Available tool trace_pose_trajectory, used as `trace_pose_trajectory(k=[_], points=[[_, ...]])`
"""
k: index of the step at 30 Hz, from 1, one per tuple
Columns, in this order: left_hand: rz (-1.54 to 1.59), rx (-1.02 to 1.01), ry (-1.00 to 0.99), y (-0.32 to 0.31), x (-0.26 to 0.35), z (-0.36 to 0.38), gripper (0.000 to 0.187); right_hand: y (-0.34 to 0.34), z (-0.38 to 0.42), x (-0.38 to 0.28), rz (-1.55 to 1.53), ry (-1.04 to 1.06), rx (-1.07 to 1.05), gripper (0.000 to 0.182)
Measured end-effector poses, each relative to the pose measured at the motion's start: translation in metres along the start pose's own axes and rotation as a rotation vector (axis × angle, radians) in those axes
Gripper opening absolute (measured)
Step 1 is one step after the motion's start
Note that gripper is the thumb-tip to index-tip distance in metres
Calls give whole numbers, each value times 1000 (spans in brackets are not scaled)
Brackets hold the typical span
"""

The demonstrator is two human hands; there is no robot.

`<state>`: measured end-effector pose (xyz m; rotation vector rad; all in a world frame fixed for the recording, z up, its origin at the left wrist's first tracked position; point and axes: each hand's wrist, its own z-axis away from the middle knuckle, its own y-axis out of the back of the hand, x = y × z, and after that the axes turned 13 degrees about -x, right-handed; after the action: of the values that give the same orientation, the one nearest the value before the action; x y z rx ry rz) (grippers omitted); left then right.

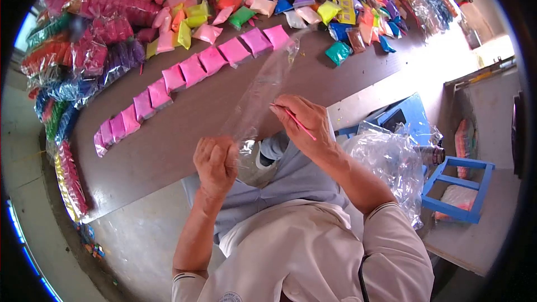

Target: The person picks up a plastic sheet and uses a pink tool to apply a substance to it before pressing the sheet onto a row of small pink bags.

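My left hand [215, 162] is closed in a fist round the lower end of a long clear plastic bag [258, 90]. The bag stretches up and away over the brown table. My right hand [305, 120] pinches a thin pink stick [300, 124] that slants across its fingers, with the fingertips right beside the bag. Beyond the bag, a curved row of pink packets [211, 60] lies on the table, some of a more purple pink. The bag's far end overlaps the last packet in this view.
Loose coloured packets [263, 5] heap along the table's [224, 106] far side. Bundles of filled bags [95, 50] pile up at the left. To my right are crumpled clear plastic bags [386, 162], a blue stool [408, 114] and a blue frame [478, 201].
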<state>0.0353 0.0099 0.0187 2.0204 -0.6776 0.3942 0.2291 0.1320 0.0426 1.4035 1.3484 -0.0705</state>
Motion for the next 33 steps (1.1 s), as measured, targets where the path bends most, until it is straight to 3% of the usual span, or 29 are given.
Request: trace_pose_trajectory(k=[4,10,12,15,18,21,23,24,29,33], points=[[36,23,16,-4,7,-8,12,5,5,20,-1,-42,-57,12],[113,-54,68,-17,2,1,8,16,-5,30,29,-49,84,10],[152,-74,59,-22,-2,8,7,17,-9,28,-11,-62,37,9],[155,-86,225,-29,-7,16,9,13,-10,38,46,20,-82,10],[223,-78,316,-33,-13,19,14,4,-11,41,206,147,-43,10],[288,-55,346,-34,-10,15,26,-10,-8,67,272,143,11,10],[585,48,448,-31,-2,9,37,-1,-12,79,280,63,21,11],[587,49,452,-28,0,7,37,3,-14,83,286,-21,31,12],[516,23,477,-34,-8,10,42,0,-14,61,294,98,62,9],[439,-4,482,-35,-6,8,42,-2,-11,64,328,166,-81,12]])
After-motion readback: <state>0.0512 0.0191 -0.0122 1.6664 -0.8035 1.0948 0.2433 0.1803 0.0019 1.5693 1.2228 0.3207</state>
